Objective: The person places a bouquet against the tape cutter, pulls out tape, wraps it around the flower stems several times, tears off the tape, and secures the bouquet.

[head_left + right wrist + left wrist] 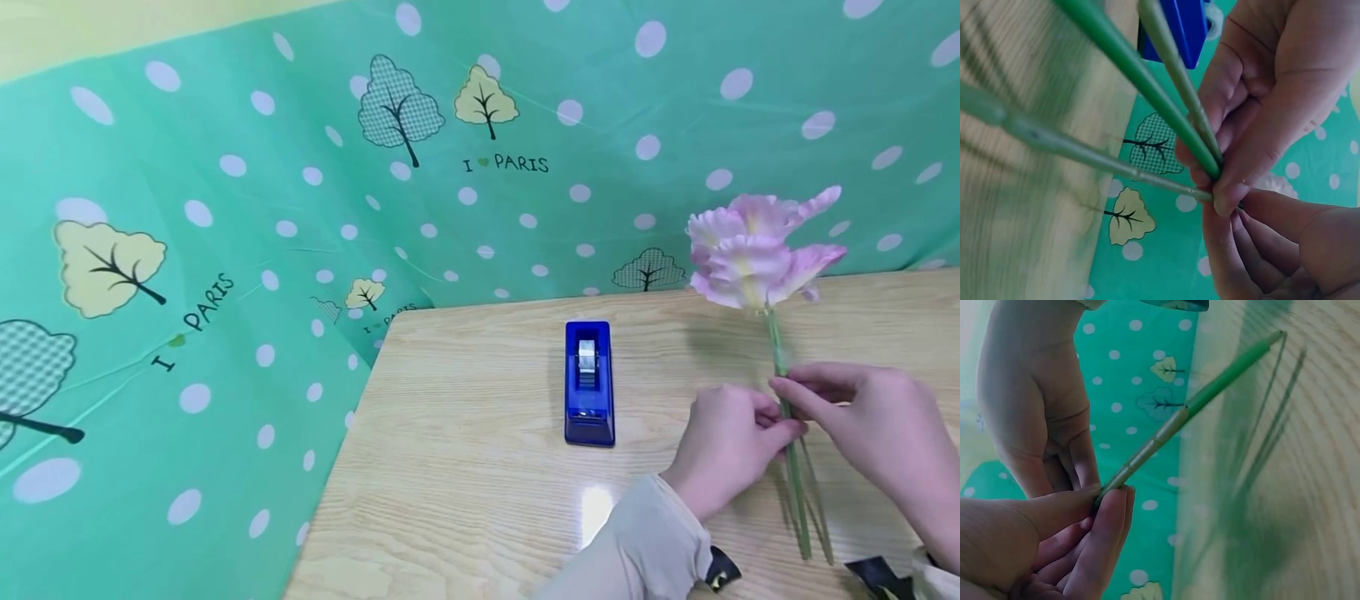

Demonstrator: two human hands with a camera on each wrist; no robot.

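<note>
Pink-and-purple artificial flowers (pixel 750 254) with slim green stems (pixel 797 500) are held blooms away from me, over the right part of the table. My left hand (pixel 723 450) pinches the stems between thumb and fingers, below my right hand. Just above it, nearer the blooms, my right hand (pixel 885 425) pinches the stems with thumb and forefinger. In the right wrist view, a bright green stem (pixel 1141 87) and two duller olive stems (pixel 1179 75) fan out from under the left thumb. The fingertips hide where the stems meet.
A blue tape dispenser (pixel 588 425) with a roll of clear tape (pixel 587 357) stands on the wooden table (pixel 450 467), left of the hands. Green dotted cloth (pixel 525 200) printed with trees hangs behind the table and along its left side.
</note>
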